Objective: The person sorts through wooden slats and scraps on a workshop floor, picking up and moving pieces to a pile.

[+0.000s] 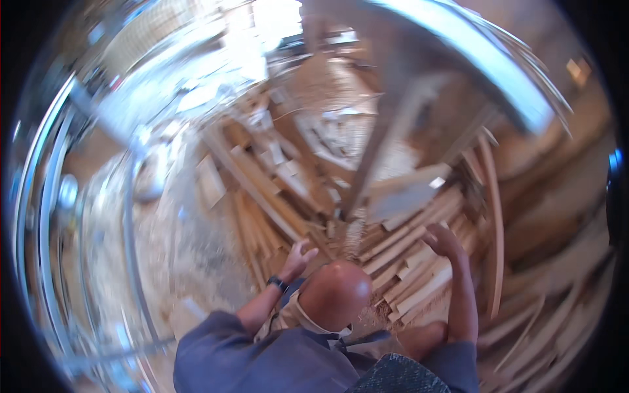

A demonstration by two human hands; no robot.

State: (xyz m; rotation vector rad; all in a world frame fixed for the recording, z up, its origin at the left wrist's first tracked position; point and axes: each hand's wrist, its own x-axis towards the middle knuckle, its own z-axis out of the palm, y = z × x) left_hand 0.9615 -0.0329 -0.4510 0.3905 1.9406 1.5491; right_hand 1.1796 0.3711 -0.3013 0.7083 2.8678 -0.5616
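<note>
My left hand (299, 257), with a dark watch (278, 283) on its wrist, is held just left of my bent knee (337, 291). Its fingers look apart and I see nothing in them. Beyond it lie long wooden boards (259, 190), pointing away at a slant. On the other side, my right hand (443, 240) hangs over a pile of cut wooden strips (419, 278), its fingers loosely bent and apart. Blur hides whether its fingertips touch the strips; nothing shows in its grasp.
A table or bench (458, 52) with a bright top edge stands ahead to the right, on a slanting leg (380, 150). Wood scraps and sawdust (354, 131) cover the floor beneath. Metal bars (46, 183) stand at the left. A curved wood strip (493, 223) rises beside my right arm.
</note>
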